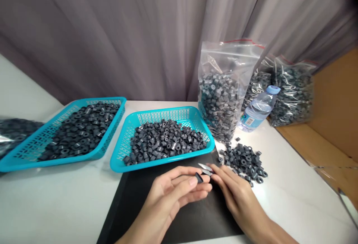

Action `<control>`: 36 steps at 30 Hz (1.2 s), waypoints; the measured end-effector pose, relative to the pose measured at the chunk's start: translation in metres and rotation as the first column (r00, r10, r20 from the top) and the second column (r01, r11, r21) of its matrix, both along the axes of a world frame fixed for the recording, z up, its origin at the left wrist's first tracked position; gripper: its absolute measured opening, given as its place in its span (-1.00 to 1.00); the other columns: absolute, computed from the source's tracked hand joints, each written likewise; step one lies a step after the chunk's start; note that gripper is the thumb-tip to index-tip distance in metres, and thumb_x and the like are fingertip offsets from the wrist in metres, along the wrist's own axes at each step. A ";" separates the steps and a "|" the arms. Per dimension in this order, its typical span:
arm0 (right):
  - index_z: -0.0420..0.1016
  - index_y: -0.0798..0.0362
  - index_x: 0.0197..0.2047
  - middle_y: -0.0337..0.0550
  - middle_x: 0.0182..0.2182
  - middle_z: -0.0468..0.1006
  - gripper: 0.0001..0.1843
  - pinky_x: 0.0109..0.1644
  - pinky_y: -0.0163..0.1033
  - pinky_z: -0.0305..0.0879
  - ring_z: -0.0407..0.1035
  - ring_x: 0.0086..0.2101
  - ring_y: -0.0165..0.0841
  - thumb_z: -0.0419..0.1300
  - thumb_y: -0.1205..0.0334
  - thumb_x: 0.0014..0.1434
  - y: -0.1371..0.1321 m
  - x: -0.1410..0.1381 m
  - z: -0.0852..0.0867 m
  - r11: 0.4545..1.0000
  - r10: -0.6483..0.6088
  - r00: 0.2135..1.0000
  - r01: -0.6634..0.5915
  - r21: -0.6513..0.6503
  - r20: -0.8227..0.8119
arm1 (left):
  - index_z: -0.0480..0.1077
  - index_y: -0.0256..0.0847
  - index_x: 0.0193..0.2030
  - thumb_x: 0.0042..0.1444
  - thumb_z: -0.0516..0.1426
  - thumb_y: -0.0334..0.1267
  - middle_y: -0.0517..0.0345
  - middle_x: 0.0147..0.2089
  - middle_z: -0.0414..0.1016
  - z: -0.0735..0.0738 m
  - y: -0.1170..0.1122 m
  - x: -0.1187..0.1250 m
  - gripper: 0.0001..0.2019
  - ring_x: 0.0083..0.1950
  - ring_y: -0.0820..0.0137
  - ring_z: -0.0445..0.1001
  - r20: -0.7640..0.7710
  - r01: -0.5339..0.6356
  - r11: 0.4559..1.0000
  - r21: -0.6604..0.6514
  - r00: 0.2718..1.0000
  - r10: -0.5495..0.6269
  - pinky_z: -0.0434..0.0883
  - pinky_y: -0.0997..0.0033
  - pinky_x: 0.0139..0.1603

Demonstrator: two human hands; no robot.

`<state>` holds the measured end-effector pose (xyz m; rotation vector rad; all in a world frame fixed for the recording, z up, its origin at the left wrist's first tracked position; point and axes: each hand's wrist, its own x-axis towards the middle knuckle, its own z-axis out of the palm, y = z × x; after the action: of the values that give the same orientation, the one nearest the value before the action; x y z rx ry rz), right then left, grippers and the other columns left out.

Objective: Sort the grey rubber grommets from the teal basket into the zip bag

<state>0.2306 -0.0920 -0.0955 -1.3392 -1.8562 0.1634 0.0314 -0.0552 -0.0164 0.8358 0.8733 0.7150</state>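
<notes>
Between the thumb and fingers of my left hand (179, 190) is a small dark grey ring-like piece (198, 178). My right hand (237, 190) is closed around small scissors or snips (206, 169), whose two pointed metal blades stand apart just beside the piece. The handles are hidden in my fingers. Both hands are above a black mat (156, 192). Just right of my right hand lies a loose pile of similar grey pieces (247, 162). A turquoise basket (165, 159) with many such pieces stands behind my left hand.
Another turquoise basket (92, 155) of grey pieces stands at the left, by a plastic bag (16, 132). Behind the pile are an upright zip bag (220, 98) of pieces, a water bottle (258, 108) and more filled bags (292, 95). A cardboard box (335, 113) borders the right.
</notes>
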 end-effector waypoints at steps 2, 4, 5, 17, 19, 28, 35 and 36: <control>0.43 0.13 0.20 0.00 -0.26 0.60 -0.62 -0.25 -0.30 0.55 0.58 -0.30 -0.30 -0.06 0.24 0.47 0.002 -0.001 -0.001 1.000 0.018 0.997 -0.019 0.012 0.072 | 0.60 -0.20 -0.16 0.18 0.28 -0.17 -0.02 -0.12 0.69 0.001 0.003 -0.003 -0.82 -0.11 0.20 0.67 -0.084 0.024 0.989 0.146 0.996 -0.012 0.58 0.30 -0.01; 0.44 0.16 0.17 0.00 -0.29 0.60 -0.61 -0.28 -0.32 0.55 0.59 -0.32 -0.30 -0.10 0.24 0.48 0.006 -0.001 -0.005 0.998 0.037 0.993 -0.042 0.050 0.109 | 0.63 -0.17 -0.25 0.14 0.30 -0.20 0.00 -0.19 0.70 0.009 0.012 -0.007 -0.88 -0.19 0.21 0.68 -0.238 0.098 0.913 0.395 0.971 -0.001 0.59 0.31 -0.06; 0.45 0.16 0.15 0.01 -0.30 0.61 -0.61 -0.28 -0.33 0.55 0.60 -0.32 -0.30 -0.12 0.25 0.48 0.009 -0.001 -0.008 0.996 0.037 0.992 -0.047 0.081 0.121 | 0.64 -0.14 -0.27 0.14 0.29 -0.22 0.02 -0.19 0.70 0.017 0.019 -0.009 -0.91 -0.18 0.20 0.68 -0.321 0.155 0.833 0.531 0.947 0.028 0.58 0.31 -0.04; 0.55 -0.06 -0.04 -0.14 -0.43 0.59 -0.49 -0.54 -0.41 0.42 0.54 -0.52 -0.35 -0.22 0.00 0.47 0.039 -0.024 -0.065 0.898 -0.247 0.964 0.192 0.397 0.093 | 0.55 -0.31 -0.06 0.22 0.17 -0.34 -0.06 -0.05 0.66 0.201 0.205 0.092 -0.80 -0.03 0.29 0.60 -0.339 0.366 -0.047 0.930 0.897 0.283 0.47 0.28 0.07; 0.54 -0.05 -0.07 -0.15 -0.45 0.58 -0.47 -0.57 -0.43 0.39 0.53 -0.54 -0.37 -0.24 0.00 0.48 0.038 -0.023 -0.063 0.904 -0.242 0.963 0.180 0.387 0.116 | 0.56 -0.29 -0.06 0.24 0.14 -0.35 -0.06 0.00 0.65 0.204 0.219 0.103 -0.80 0.04 0.27 0.57 -0.442 0.482 -0.062 0.874 0.842 0.310 0.41 0.22 0.15; 0.46 0.12 0.08 -0.11 -0.36 0.55 -0.53 -0.41 -0.38 0.48 0.58 -0.42 -0.37 -0.20 0.09 0.50 0.012 -0.014 -0.014 0.980 -0.048 0.953 -0.014 0.201 0.301 | 0.48 -0.17 -0.14 0.36 0.01 -0.15 0.12 -0.13 0.58 0.128 0.146 0.019 -0.75 -0.08 0.30 0.50 -0.387 0.466 0.001 0.885 0.732 0.560 0.36 0.29 0.05; 0.50 0.15 0.07 -0.06 -0.36 0.54 -0.60 -0.41 -0.27 0.50 0.54 -0.42 -0.31 -0.09 0.16 0.48 0.009 -0.014 -0.010 0.968 -0.057 0.912 -0.049 0.245 0.406 | 0.43 -0.18 0.17 0.28 0.02 0.12 -0.16 0.20 0.47 0.018 0.131 -0.080 -0.49 0.26 -0.10 0.36 -0.835 0.682 0.548 0.485 0.174 0.522 0.24 -0.10 0.26; 0.51 0.15 0.06 -0.06 -0.36 0.55 -0.61 -0.38 -0.23 0.51 0.53 -0.41 -0.28 -0.07 0.16 0.47 0.009 -0.014 -0.011 0.963 -0.072 0.904 -0.047 0.266 0.421 | 0.41 -0.18 0.21 0.29 0.01 0.12 -0.16 0.23 0.45 0.011 0.131 -0.085 -0.47 0.27 -0.09 0.35 -0.826 0.678 0.545 0.493 0.169 0.538 0.22 -0.11 0.28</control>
<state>0.2162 -0.0833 -0.1065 -1.2613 -2.1356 -0.4141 -0.0537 0.0756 -0.0055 2.5369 1.6966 0.2953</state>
